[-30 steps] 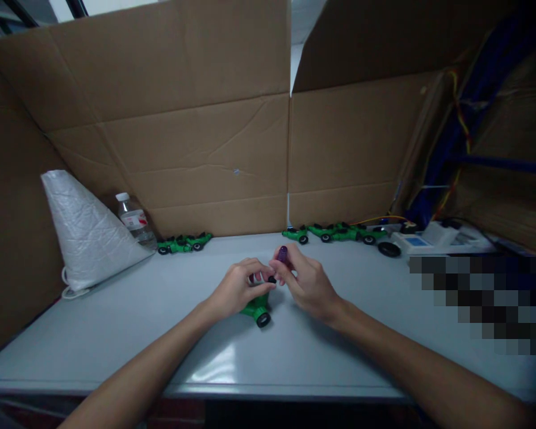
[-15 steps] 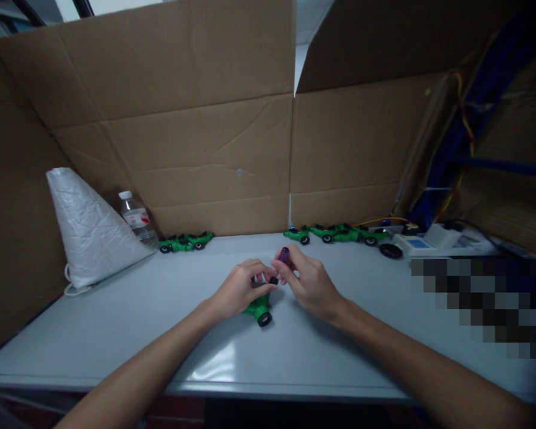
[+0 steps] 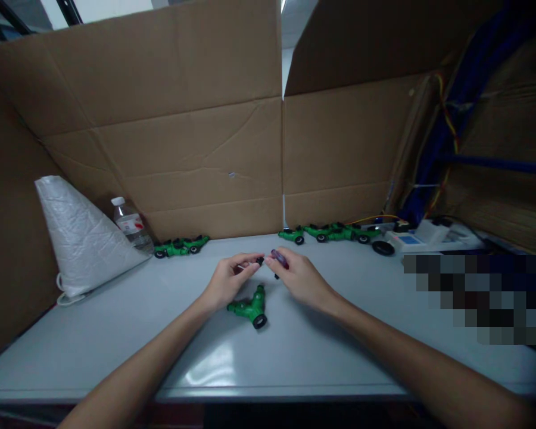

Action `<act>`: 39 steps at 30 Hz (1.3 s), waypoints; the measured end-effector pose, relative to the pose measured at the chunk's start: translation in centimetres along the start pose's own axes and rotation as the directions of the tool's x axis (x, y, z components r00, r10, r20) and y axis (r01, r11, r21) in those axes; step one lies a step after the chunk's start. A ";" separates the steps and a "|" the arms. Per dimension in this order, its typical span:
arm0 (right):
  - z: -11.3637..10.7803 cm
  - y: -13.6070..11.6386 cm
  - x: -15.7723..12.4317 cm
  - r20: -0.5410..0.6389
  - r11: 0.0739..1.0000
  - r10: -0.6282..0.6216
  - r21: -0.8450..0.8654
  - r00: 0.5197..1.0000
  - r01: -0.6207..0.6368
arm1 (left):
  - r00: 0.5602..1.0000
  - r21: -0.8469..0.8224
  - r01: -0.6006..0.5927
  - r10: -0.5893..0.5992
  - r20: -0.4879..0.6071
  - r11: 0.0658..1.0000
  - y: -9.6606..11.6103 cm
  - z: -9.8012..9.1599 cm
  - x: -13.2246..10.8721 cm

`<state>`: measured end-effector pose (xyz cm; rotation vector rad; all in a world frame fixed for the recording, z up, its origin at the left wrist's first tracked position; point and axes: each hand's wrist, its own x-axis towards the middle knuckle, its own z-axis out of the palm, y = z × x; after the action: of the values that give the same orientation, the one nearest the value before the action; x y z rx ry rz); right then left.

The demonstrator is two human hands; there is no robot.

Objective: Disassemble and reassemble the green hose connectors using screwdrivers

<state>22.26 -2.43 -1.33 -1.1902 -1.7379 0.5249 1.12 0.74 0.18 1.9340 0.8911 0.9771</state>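
Observation:
My left hand pinches a small black part between thumb and fingertips; a thin pale piece shows by the fingers. Closed around a purple-handled screwdriver, my right hand is close beside it, the shaft mostly hidden. A tiny dark bit shows below the right fingers, its kind unclear. On the table just below both hands lies a green toy car part, branching in shape, with one black wheel at its near end. Neither hand touches it.
Green toy cars stand at the back left, more green cars at the back right. A black ring lies by a white power strip. A bottle and a silvery bag stand left. Cardboard walls the table.
My left hand has lifted away from the green car part, which now shows uncovered, and holds the small black part. The screwdriver handle has tilted in my right hand. The view has shifted slightly.

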 end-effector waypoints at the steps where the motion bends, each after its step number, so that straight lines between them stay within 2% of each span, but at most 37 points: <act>1: 0.2 0.0 -0.1 0.023 1.000 -0.002 0.011 1.000 0.002 | 1.000 -0.044 0.027 -0.027 -0.008 0.999 0.0 0.0 0.0; 7: 0.3 -0.6 -0.4 0.054 1.000 -0.011 -0.001 0.998 0.011 | 0.991 -0.194 0.131 -0.134 -0.003 0.972 0.0 0.2 -0.1; 15: 0.5 -0.1 -0.3 0.067 0.998 -0.045 0.035 0.997 0.043 | 0.991 -0.204 0.130 -0.135 -0.007 0.970 -0.3 0.2 -0.1; 20: 0.7 -0.1 -0.2 0.011 0.995 -0.049 0.091 0.999 0.048 | 0.988 -0.228 0.150 -0.156 -0.008 0.962 0.1 0.4 -0.1; 24: 0.5 -0.3 -0.2 0.010 0.993 -0.048 0.108 0.999 0.047 | 0.991 -0.227 0.128 -0.131 0.002 0.965 0.2 0.5 0.0; 34: 0.1 -0.9 -0.7 0.025 0.982 -0.109 -0.151 0.994 0.112 | 0.988 -0.230 0.151 -0.142 0.055 0.962 0.4 0.7 -0.2; 39: -0.4 -1.0 -0.5 -0.021 0.975 -0.094 -0.205 0.995 0.088 | 0.990 -0.219 0.134 -0.138 0.000 0.967 -0.4 0.0 0.1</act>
<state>22.19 -3.37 -0.59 -1.2458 -1.8436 0.2765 1.10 1.02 -0.16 1.6606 0.8746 0.9673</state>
